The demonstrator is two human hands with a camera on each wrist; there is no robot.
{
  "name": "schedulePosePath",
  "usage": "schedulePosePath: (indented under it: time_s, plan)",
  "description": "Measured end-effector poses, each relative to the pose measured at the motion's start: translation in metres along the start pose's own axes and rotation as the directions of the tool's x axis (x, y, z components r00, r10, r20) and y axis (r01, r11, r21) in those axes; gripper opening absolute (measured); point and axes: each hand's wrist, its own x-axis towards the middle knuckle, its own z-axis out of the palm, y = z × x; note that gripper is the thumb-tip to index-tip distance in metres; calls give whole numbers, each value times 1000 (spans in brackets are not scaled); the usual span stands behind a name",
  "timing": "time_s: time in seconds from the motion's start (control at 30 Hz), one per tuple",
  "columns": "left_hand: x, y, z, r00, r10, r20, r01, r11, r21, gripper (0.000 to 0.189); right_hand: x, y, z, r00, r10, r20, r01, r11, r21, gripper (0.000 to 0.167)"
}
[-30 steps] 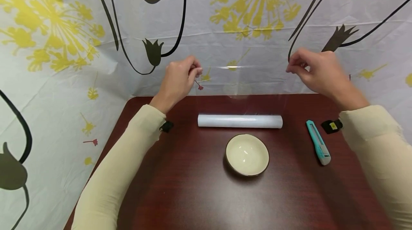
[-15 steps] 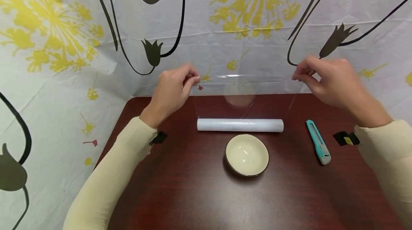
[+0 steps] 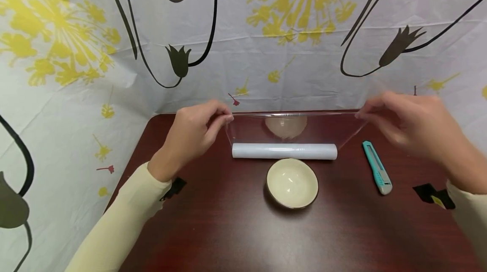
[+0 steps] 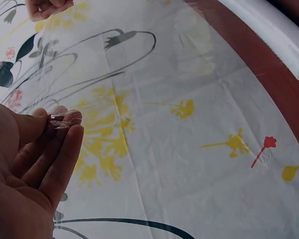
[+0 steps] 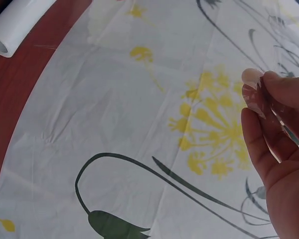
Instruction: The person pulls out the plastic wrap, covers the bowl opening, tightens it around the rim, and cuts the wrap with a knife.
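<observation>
A sheet of clear plastic wrap stretches from a white roll lying on the table up to both hands. My left hand pinches its left corner between thumb and fingers; the left wrist view shows the film bunched at the fingertips. At the other corner, my right hand pinches the film the same way, as the right wrist view confirms. Just in front of the roll stands a cream bowl with a dark rim, nothing in it. A pale bowl-shaped reflection shows in the film.
A teal box cutter lies to the right of the bowl, below the right hand. The dark red table ends at the back against a white cloth with yellow and grey flower prints.
Both hands have come down and toward me, the right also moving rightward, each still pinching the film. The roll has shifted slightly closer to the bowl. The bowl and box cutter have stayed put.
</observation>
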Motion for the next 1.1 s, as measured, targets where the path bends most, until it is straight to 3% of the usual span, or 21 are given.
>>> schedulePosePath:
  time_s: [0.27, 0.53, 0.77, 0.93, 1.1]
  plan:
    - [-22, 19, -8, 999, 28, 20, -28, 999, -35, 9, -20, -17, -14, 997, 0, 76, 1, 1000, -7, 56]
    - [-39, 34, -10, 998, 48, 29, -45, 996, -80, 3, -32, -37, -16, 998, -59, 9, 58, 997, 54, 55]
    - [-49, 47, -12, 997, 65, 47, -59, 991, -121, 24, -35, -56, -18, 995, -38, -94, 51, 989, 138, 51]
    - [-56, 53, -13, 994, 96, 49, -90, 988, -122, 26, -42, -62, -19, 993, -62, -97, 77, 985, 157, 48]
    - [-66, 59, -15, 992, 99, 80, -88, 987, -132, 15, -57, -64, -16, 993, -65, -97, 86, 969, 232, 40]
